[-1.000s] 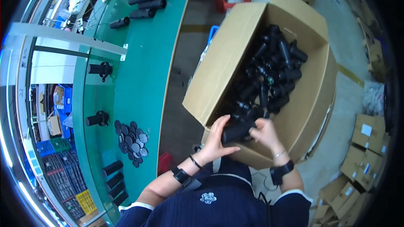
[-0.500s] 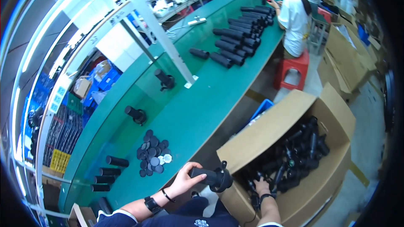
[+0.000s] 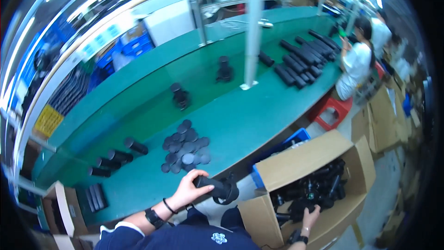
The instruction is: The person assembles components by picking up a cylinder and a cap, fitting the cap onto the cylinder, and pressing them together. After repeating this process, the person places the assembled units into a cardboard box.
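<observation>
My left hand [image 3: 190,190] is wrapped round a black cylindrical part [image 3: 223,191] with a wide ring at its far end, held above the near edge of the bench. My right hand [image 3: 311,218] is inside the open cardboard box [image 3: 303,162] on the right, its fingers closed on a black round-ended part [image 3: 299,208]. Its far side blends into the other black parts [image 3: 326,183] heaped in the box. Near my left hand, a pile of flat black discs [image 3: 187,147] lies on the green bench [image 3: 231,136].
Several black tubes [image 3: 121,156] lie at the bench's left, above a small carton [image 3: 64,210]. Two flanged black parts [image 3: 179,96] stand farther back. A white post [image 3: 253,32] rises from the bench. Beyond more tubes [image 3: 300,60], a person [image 3: 356,60] sits on a red stool [image 3: 334,111].
The view has swung, shifting the bench and box within it. My right hand has closed on a black part in the box. My left hand keeps its hold on the flanged part.
</observation>
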`<action>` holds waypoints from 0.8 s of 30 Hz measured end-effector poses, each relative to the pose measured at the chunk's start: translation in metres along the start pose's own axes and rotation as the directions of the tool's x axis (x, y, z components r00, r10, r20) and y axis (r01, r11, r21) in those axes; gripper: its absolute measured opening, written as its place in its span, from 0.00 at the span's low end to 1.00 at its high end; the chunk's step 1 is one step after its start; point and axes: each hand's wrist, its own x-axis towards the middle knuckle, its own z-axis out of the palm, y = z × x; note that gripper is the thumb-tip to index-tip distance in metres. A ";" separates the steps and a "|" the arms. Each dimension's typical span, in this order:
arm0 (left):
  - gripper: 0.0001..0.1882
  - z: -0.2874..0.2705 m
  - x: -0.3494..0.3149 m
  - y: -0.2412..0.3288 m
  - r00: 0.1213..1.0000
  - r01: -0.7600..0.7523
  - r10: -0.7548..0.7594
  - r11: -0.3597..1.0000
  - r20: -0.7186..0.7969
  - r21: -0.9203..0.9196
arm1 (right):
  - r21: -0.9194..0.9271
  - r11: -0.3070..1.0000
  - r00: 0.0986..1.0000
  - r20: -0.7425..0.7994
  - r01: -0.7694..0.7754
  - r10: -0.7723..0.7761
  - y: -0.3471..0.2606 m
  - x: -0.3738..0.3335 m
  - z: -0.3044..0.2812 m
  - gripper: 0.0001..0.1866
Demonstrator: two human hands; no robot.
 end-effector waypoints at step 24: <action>0.24 -0.471 0.002 -0.118 0.692 0.116 0.358 0.802 -0.627 0.587 | 0.629 0.299 0.233 0.187 0.718 -0.954 -0.747 -0.223 0.171 0.34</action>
